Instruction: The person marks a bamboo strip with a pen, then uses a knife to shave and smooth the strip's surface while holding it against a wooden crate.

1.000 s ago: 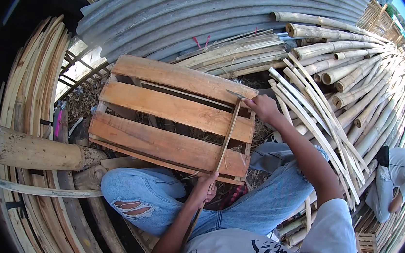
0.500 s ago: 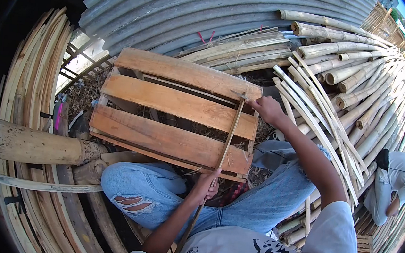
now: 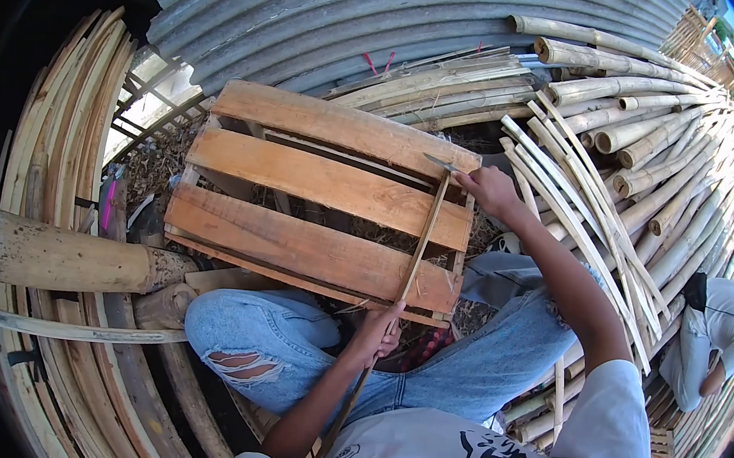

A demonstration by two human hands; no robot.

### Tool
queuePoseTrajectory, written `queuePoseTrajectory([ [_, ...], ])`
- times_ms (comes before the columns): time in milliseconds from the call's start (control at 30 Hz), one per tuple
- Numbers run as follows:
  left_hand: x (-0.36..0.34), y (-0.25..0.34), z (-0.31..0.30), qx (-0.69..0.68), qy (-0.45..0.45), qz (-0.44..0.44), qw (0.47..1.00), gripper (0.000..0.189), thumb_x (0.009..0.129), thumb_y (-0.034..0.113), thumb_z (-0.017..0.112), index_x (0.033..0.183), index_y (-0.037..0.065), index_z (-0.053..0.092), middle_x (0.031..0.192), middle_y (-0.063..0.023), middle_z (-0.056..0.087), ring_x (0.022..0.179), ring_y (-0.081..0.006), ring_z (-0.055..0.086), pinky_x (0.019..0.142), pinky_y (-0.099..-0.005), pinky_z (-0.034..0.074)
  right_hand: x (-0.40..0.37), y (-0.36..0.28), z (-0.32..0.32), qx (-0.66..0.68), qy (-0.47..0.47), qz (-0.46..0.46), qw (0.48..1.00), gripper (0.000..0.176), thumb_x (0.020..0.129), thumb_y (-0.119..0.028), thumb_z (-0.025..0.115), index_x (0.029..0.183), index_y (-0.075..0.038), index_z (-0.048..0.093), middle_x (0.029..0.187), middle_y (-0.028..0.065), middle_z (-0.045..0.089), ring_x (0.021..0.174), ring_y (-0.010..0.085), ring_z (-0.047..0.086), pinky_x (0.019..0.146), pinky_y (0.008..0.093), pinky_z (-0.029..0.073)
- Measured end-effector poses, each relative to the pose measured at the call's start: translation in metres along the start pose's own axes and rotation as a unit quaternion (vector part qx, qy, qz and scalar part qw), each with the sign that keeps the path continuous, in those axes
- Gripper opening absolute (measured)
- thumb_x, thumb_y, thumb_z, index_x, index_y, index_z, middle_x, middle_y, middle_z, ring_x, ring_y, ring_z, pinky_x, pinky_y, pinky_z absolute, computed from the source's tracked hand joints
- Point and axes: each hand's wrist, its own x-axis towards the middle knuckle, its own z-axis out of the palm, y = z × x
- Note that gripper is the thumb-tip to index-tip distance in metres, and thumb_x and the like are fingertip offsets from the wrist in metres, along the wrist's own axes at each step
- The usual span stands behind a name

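Note:
A long thin bamboo strip [image 3: 423,241] runs from my lap up across a slatted wooden crate [image 3: 313,243]. My left hand [image 3: 372,335] is wrapped round the strip near the crate's front edge. Over the crate's far right corner, my right hand [image 3: 488,189] is closed on a knife [image 3: 440,163]. Only the blade shows, pointing left and lying across the strip's upper end; the fingers hide the handle. A few thin shavings [image 3: 350,308] lie near the crate's front edge.
Split bamboo slats [image 3: 56,155] stand at left beside a thick bamboo pole [image 3: 64,255]. Bamboo poles [image 3: 649,141] are stacked at right, where another person [image 3: 714,337] sits bent over. Corrugated sheeting [image 3: 386,28] lies behind the crate.
My right hand and the knife have shifted slightly right, and the blade now shows more clearly across the strip's end. The left hand keeps its hold. The whole view has moved a little.

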Motion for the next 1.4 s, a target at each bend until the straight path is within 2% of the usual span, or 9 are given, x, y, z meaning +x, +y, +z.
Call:
queuePoseTrajectory([
  [133, 0.001, -0.005, 0.000, -0.002, -0.001, 0.000, 1.000, 0.049, 0.092, 0.050, 0.048, 0.063, 0.011, 0.038, 0.045, 0.0048, 0.030, 0.033, -0.0042, 0.028, 0.031, -0.0200, 0.020, -0.004, 0.003, 0.024, 0.029, -0.024, -0.003, 0.999, 0.038, 0.093, -0.043, 0.039, 0.091, -0.017, 0.067, 0.067, 0.0159, 0.060, 0.065, 0.0359, 0.062, 0.052, 0.0459, 0.047],
  [200, 0.000, -0.001, 0.002, 0.008, 0.020, -0.001, 1.000, 0.049, 0.092, 0.050, 0.048, 0.063, 0.011, 0.038, 0.045, 0.0048, 0.029, 0.033, -0.0044, 0.028, 0.031, -0.0200, 0.020, 0.010, 0.019, 0.012, 0.008, 0.058, 0.017, 0.998, 0.053, 0.091, -0.052, 0.040, 0.079, -0.008, 0.067, 0.071, 0.0208, 0.061, 0.067, 0.0379, 0.062, 0.059, 0.0476, 0.049],
  [333, -0.001, -0.002, 0.000, 0.006, 0.020, 0.003, 1.000, 0.049, 0.092, 0.050, 0.048, 0.063, 0.011, 0.038, 0.045, 0.0045, 0.029, 0.032, -0.0046, 0.028, 0.030, -0.0201, 0.020, -0.004, 0.005, 0.009, 0.003, -0.041, 0.033, 0.999, 0.050, 0.093, -0.050, 0.037, 0.082, -0.013, 0.067, 0.070, 0.0182, 0.061, 0.066, 0.0367, 0.062, 0.055, 0.0449, 0.049],
  [467, 0.001, -0.004, 0.001, -0.001, 0.012, 0.008, 1.000, 0.049, 0.090, 0.050, 0.051, 0.062, 0.011, 0.039, 0.045, 0.0039, 0.032, 0.032, -0.0050, 0.030, 0.030, -0.0205, 0.021, -0.001, 0.001, -0.004, 0.073, -0.035, 0.051, 0.995, 0.061, 0.090, -0.058, 0.038, 0.071, -0.008, 0.067, 0.073, 0.0215, 0.062, 0.068, 0.0368, 0.062, 0.059, 0.0453, 0.050],
  [733, 0.003, 0.004, 0.011, 0.056, 0.054, 0.060, 0.995, 0.045, 0.089, 0.046, 0.056, 0.063, 0.013, 0.040, 0.048, 0.0061, 0.034, 0.034, -0.0034, 0.033, 0.031, -0.0202, 0.024, -0.003, -0.014, 0.000, -0.002, -0.019, 0.052, 0.998, 0.067, 0.089, -0.062, 0.036, 0.060, -0.006, 0.062, 0.061, 0.0153, 0.060, 0.063, 0.0329, 0.063, 0.056, 0.0422, 0.049],
  [1100, 0.012, 0.008, 0.018, 0.079, 0.082, 0.090, 0.989, 0.046, 0.090, 0.046, 0.055, 0.062, 0.013, 0.039, 0.048, 0.0057, 0.033, 0.034, -0.0036, 0.032, 0.031, -0.0198, 0.023, 0.002, 0.002, 0.000, -0.063, 0.062, -0.026, 0.996, 0.066, 0.090, -0.059, 0.036, 0.054, -0.009, 0.059, 0.054, 0.0138, 0.057, 0.057, 0.0332, 0.060, 0.048, 0.0429, 0.042],
  [1267, 0.006, 0.004, 0.013, 0.039, 0.066, 0.076, 0.994, 0.047, 0.088, 0.047, 0.057, 0.060, 0.013, 0.039, 0.047, 0.0061, 0.032, 0.033, -0.0038, 0.031, 0.032, -0.0200, 0.022, -0.016, -0.022, 0.007, -0.050, 0.105, -0.044, 0.992, 0.062, 0.090, -0.057, 0.039, 0.058, -0.008, 0.063, 0.060, 0.0165, 0.060, 0.062, 0.0339, 0.062, 0.053, 0.0425, 0.047],
  [1333, 0.002, -0.005, 0.009, 0.042, 0.059, 0.069, 0.995, 0.048, 0.087, 0.047, 0.059, 0.059, 0.014, 0.038, 0.046, 0.0065, 0.032, 0.033, -0.0039, 0.031, 0.032, -0.0201, 0.022, -0.022, -0.015, -0.001, -0.067, 0.021, 0.014, 0.997, 0.061, 0.089, -0.056, 0.040, 0.058, -0.008, 0.063, 0.059, 0.0161, 0.059, 0.059, 0.0341, 0.061, 0.051, 0.0432, 0.047],
  [1400, 0.001, -0.011, 0.009, 0.046, 0.061, 0.089, 0.993, 0.048, 0.086, 0.047, 0.060, 0.059, 0.014, 0.038, 0.047, 0.0067, 0.032, 0.033, -0.0038, 0.032, 0.031, -0.0200, 0.022, -0.017, -0.003, 0.000, -0.076, 0.062, -0.010, 0.995, 0.061, 0.089, -0.056, 0.041, 0.058, -0.008, 0.062, 0.057, 0.0161, 0.058, 0.058, 0.0338, 0.061, 0.051, 0.0437, 0.046],
])
